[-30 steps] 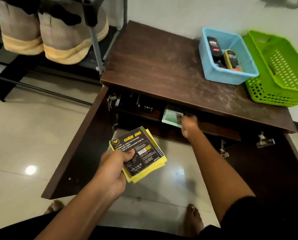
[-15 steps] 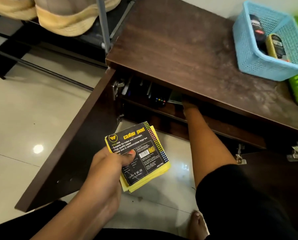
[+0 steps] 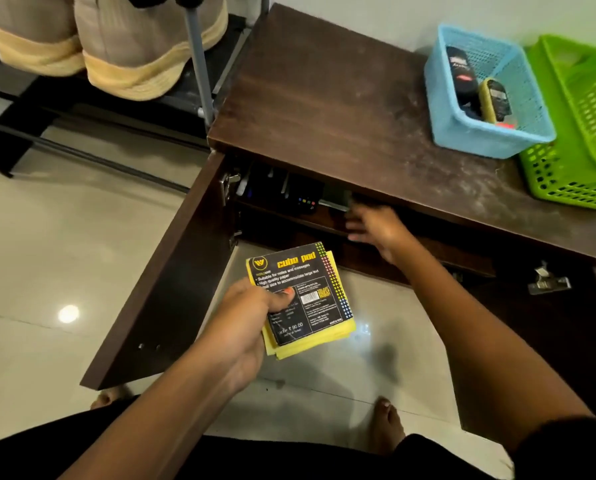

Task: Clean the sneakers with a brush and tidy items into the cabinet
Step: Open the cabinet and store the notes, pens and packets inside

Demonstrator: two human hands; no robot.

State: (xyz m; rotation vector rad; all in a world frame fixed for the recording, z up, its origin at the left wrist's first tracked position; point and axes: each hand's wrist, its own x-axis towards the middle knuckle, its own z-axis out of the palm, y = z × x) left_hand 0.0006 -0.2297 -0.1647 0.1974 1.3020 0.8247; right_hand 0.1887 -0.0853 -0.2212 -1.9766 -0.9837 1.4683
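1. Left hand (image 3: 244, 327): fingers curled underneath and thumb on top, pinching one yellow note pad (image 3: 303, 299) with a black printed cover. The pad is in the air over the floor (image 3: 47, 254), in front of the open cabinet (image 3: 445, 251), not inside it.
2. Right hand (image 3: 376, 230): fingers (image 3: 357, 225) spread and fairly straight, blurred, holding nothing, at the mouth of the upper shelf just under the tabletop (image 3: 324, 98) edge.
3. The cabinet has two doors, both swung open: left door (image 3: 158, 271), right door (image 3: 549, 358).
4. The shelf holds dark items, too dark to count. One black device with small coloured lights (image 3: 305, 202) is visible, with a pale green edge (image 3: 334, 199) just beside the right fingers.
5. The tabletop carries two baskets side by side. The blue basket (image 3: 490, 143) holds two items: a black bottle (image 3: 461, 69) and a yellow-edged black item (image 3: 493, 100). The green basket (image 3: 566, 181) has no contents visible.
6. Two sneakers (image 3: 144, 57) sit on the shoe rack (image 3: 172, 95) left of the cabinet, and one rack pole (image 3: 197, 64) crosses the nearer one.
7. Two bare feet (image 3: 388, 424) stand on the floor.
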